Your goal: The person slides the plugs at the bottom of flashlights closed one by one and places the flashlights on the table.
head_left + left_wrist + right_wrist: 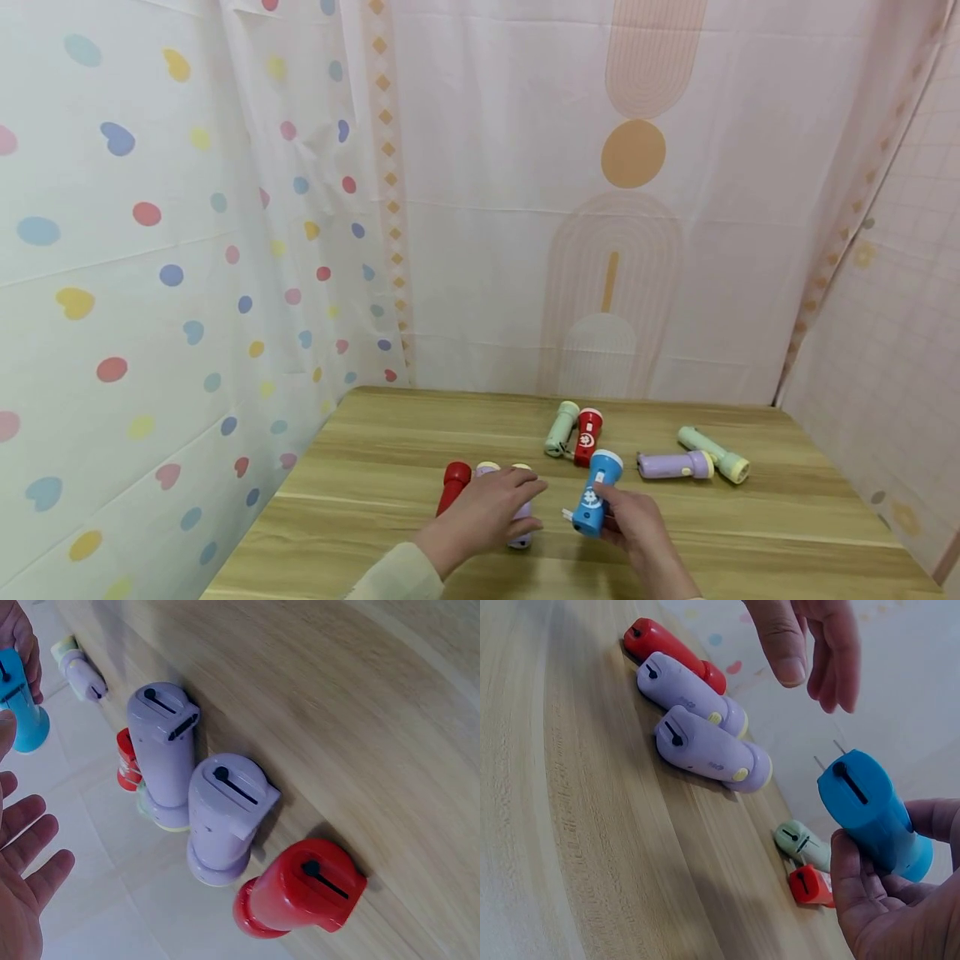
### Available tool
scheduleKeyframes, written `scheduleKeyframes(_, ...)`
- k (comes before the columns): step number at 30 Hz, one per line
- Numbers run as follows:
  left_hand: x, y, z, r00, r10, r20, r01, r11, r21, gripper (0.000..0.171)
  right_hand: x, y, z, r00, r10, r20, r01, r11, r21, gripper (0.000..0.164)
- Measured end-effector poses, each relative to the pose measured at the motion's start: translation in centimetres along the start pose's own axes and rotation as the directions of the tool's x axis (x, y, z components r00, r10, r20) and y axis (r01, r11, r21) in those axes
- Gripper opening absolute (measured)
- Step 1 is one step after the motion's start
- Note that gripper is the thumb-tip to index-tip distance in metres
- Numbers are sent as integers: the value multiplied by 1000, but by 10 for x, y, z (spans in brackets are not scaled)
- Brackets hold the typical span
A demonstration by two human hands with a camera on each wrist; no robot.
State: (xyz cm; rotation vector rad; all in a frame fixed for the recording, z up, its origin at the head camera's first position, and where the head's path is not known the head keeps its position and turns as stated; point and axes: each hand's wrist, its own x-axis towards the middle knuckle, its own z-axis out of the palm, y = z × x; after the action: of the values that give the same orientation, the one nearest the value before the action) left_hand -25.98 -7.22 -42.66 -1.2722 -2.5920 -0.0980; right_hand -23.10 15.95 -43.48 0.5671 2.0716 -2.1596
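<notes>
My right hand (637,529) grips a blue flashlight (596,496), raised over the table with its lamp end pointing away. Two thin metal prongs stick out near its tail, plain in the right wrist view. Left of it, my left hand (483,512) hovers with fingers extended and holds nothing. Partly behind that hand in the head view lie a red flashlight (300,892) and two purple flashlights, one in the middle (225,802) and one farther along (161,742). They lie side by side, their tail ends with black slots facing me.
Toward the back, a light green flashlight (562,429) lies beside a red one (588,437). On the right, a purple flashlight (675,466) lies close to another light green one (716,454). Patterned curtains (480,250) hang behind and beside the wooden table (375,442).
</notes>
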Motion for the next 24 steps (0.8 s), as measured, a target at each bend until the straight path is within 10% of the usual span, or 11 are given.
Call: scheduleKeyframes(24, 8, 23, -4, 973, 179, -147, -179, 984, 14, 46, -11, -3, 11, 997, -32, 74, 29, 999, 37, 42)
